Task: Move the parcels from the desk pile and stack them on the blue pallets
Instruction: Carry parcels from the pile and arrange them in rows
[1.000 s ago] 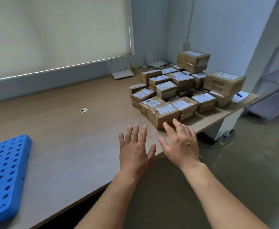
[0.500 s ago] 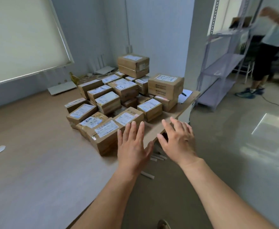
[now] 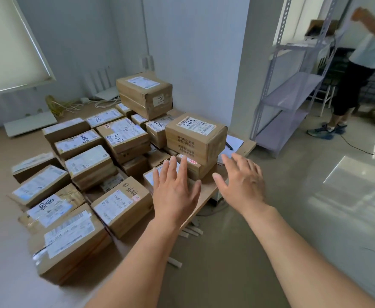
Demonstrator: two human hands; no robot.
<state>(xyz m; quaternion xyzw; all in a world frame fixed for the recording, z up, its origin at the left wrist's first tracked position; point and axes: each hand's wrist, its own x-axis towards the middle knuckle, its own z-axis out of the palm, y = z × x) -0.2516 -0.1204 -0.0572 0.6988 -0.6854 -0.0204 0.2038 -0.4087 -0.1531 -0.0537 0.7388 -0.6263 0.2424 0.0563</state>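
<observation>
A pile of brown parcels [image 3: 124, 138] fills the counter [image 3: 4, 263] corner. Both hands hover at the pile's near right edge, fingers spread and holding nothing. The left hand [image 3: 175, 192] is over a low parcel [image 3: 149, 177] in front of the pile's two-high stack [image 3: 195, 138]. The right hand [image 3: 242, 183] is just right of that stack, past the counter's edge.

Both bare forearms reach forward from the bottom edge, side by side. Left hand [image 3: 175, 192] palm down, fingers straight and slightly spread. Right hand [image 3: 243, 182] palm down too, fingers splayed, thumb out to the left. Neither holds anything.
</observation>
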